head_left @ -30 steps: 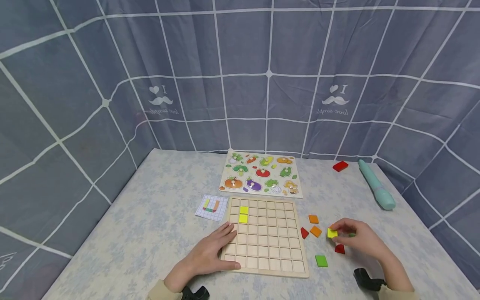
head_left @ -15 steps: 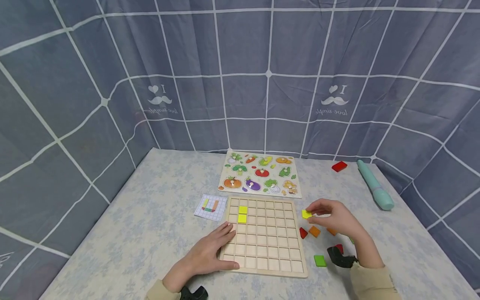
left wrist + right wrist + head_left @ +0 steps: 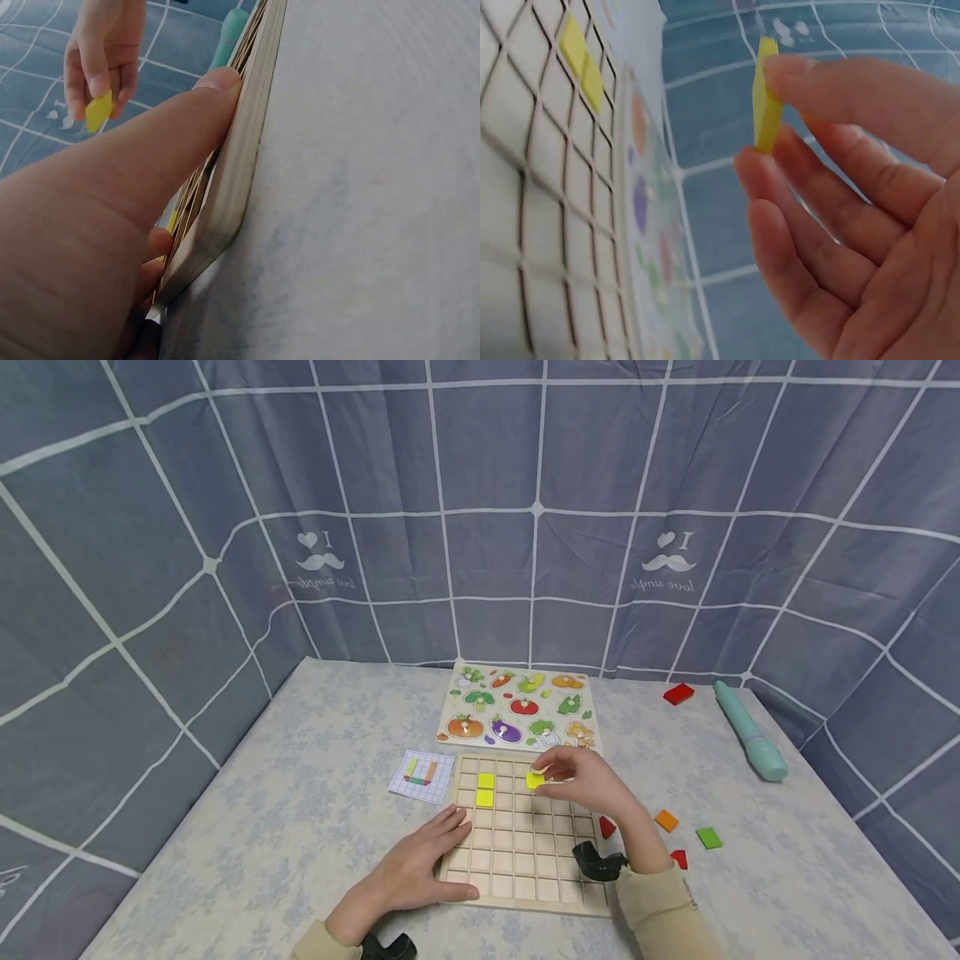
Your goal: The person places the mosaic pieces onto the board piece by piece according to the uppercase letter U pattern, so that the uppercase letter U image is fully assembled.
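My right hand [image 3: 588,783] pinches a yellow square tile [image 3: 534,781] between thumb and fingers, over the upper part of the wooden grid board [image 3: 504,887]. In the right wrist view the tile [image 3: 766,97] stands on edge in the pinch, off the board. Two more yellow tiles [image 3: 485,798] lie in neighbouring cells of one column near the board's upper left. My left hand [image 3: 420,864] rests on the board's lower left edge, fingers extended; the left wrist view has its thumb [image 3: 180,127] along the rim. Beside the board's upper left corner lies a pattern card [image 3: 422,776].
Right of the board lie an orange tile [image 3: 666,820], a green tile [image 3: 708,837] and red pieces [image 3: 679,858]; my right forearm hides others. Behind it sits a vegetable puzzle [image 3: 517,702]. A red block [image 3: 678,694] and a teal bottle-like object [image 3: 752,731] lie back right, before a curtain [image 3: 480,560].
My right hand has carried the yellow tile leftward from the loose pieces to above the grid board. The left hand has stayed on the board's edge.
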The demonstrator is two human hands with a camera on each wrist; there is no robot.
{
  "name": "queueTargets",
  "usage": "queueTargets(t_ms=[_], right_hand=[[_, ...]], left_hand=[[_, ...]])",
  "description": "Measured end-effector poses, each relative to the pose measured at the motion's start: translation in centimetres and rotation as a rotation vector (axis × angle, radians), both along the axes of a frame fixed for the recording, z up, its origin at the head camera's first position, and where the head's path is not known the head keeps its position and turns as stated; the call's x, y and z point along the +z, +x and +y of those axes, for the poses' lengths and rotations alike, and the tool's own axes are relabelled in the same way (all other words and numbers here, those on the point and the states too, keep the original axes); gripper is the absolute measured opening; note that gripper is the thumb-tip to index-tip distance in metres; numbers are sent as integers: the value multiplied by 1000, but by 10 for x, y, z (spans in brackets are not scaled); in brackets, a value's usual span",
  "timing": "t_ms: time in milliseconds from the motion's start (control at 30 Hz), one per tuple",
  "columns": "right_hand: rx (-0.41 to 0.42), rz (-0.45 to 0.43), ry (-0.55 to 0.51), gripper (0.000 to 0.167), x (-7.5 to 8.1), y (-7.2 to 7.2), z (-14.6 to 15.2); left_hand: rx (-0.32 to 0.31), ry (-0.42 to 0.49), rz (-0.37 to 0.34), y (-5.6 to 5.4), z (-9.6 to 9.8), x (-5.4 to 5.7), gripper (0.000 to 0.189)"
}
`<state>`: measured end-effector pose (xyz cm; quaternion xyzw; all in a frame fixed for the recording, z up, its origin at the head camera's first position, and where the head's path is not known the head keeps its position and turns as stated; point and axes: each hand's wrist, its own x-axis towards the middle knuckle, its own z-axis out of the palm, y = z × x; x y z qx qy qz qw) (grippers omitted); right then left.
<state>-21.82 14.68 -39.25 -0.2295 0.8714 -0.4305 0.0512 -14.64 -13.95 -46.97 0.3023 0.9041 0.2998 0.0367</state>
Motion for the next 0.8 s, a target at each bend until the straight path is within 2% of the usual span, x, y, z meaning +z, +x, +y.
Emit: queueTargets(t_ms=[300,433,800], right_hand=[[36,6,21,18,-24,-6,-33],[76,-8,40,16,-30,-5,-40],[96,-28,114,15,-43,-1,-56]], left_hand=[[-4,-5,-13,-1,0,0,86],[-3,-13,-9,-1,0,0,86],[1,-21,-8,0,0,1,86]])
